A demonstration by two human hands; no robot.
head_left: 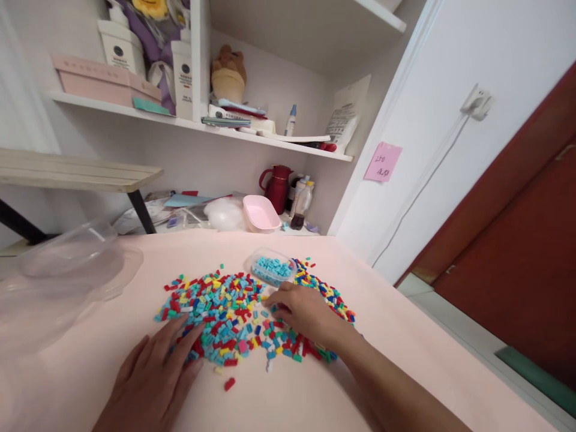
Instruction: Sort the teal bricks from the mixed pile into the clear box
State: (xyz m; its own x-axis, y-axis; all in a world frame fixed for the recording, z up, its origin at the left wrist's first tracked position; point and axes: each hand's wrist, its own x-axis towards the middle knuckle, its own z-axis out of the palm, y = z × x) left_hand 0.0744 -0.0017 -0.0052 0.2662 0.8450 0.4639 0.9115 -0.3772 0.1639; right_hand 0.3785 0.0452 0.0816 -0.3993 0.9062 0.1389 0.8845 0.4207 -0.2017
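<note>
A wide heap of small coloured bricks (225,309), red, yellow, blue, teal and white, lies spread on the pale pink table (405,336). My left hand (155,378) rests flat on the table at the heap's near left edge, fingers stretched out and touching the bricks. My right hand (306,312) lies on the right part of the heap, fingers curled down among the pieces; whether they pinch one is hidden. Just beyond it stands a small clear tub (272,269) filled with light blue bricks. One red brick (229,384) lies alone near me.
Clear plastic containers (67,276) sit at the table's left. Behind the table stand a pink basin (261,214), a red kettle (276,186) and bottles (302,201). Shelves (189,123) above hold boxes and bottles. A red door (526,252) is at the right.
</note>
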